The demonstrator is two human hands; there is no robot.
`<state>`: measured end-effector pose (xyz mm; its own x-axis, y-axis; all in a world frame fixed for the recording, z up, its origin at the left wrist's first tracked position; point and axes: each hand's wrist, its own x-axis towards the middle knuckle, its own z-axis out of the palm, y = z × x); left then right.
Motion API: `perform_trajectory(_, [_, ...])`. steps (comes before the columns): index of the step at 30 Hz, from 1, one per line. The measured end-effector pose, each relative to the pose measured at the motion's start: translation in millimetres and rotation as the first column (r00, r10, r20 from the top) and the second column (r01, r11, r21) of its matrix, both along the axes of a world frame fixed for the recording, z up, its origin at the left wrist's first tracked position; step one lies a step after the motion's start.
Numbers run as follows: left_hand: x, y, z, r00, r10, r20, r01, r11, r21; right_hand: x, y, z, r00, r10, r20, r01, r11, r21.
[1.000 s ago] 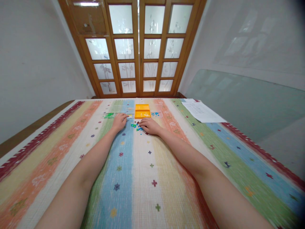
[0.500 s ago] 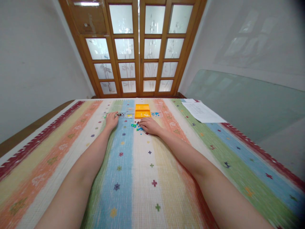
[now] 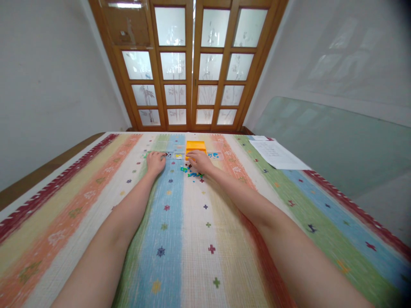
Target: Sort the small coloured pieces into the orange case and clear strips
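- Head view: both bare forearms stretch out over a striped, many-coloured woven tablecloth (image 3: 192,239) towards a row of small containers at the far end.
- The left hand (image 3: 156,161) lies knuckles up, its fingers curled at the near edge of a small clear plastic box (image 3: 171,155) that holds dark and yellow bits. Whether it pinches anything I cannot tell.
- The right hand (image 3: 199,160) lies just in front of the orange plastic tray (image 3: 195,146), fingertips at its near rim. Its fingers are hidden from here, so I cannot tell whether it grips anything.
- A loose scatter of tiny blue, green and red pieces (image 3: 192,173) lies on the cloth just below the right hand, between the two wrists.
- A second clear box with blue pieces (image 3: 215,155) sits to the right of the tray.
- By my judgement, the step in hand is sorting pieces by colour. Any next pick calls for a fine fingertip pinch, since the pieces are small and lie close together.
- A white printed sheet of paper (image 3: 278,154) lies well apart on the right.
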<state>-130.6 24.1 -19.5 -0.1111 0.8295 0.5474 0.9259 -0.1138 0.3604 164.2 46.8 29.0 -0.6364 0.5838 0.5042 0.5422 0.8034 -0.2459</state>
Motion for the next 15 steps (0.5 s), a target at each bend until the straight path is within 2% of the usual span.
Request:
perform_trajectory(4, [3, -5, 7.9, 1.000, 0.025, 0.002, -0.025, 0.999, -0.021, -18, 3, 11.7, 0.996, -0.009, -0.086, -0.003, 0.990, -0.138])
perform_trajectory(7, [5, -9, 13.9, 0.992, 0.120, -0.027, -0.122, 0.989, -0.089, -18, -4, 15.2, 0.989, 0.015, -0.145, -0.045, 0.978, -0.204])
perform_trajectory(10, [6, -12, 15.9, 0.983, 0.178, -0.054, -0.184, 0.970, -0.158, -14, -5, 13.0, 0.984, -0.008, -0.176, -0.036, 0.969, -0.246])
perform_trajectory(15, [5, -11, 12.9, 0.987, 0.150, -0.059, -0.158, 0.969, -0.188, -9, 9, 3.4, 0.981, -0.098, -0.170, 0.050, 0.962, -0.268])
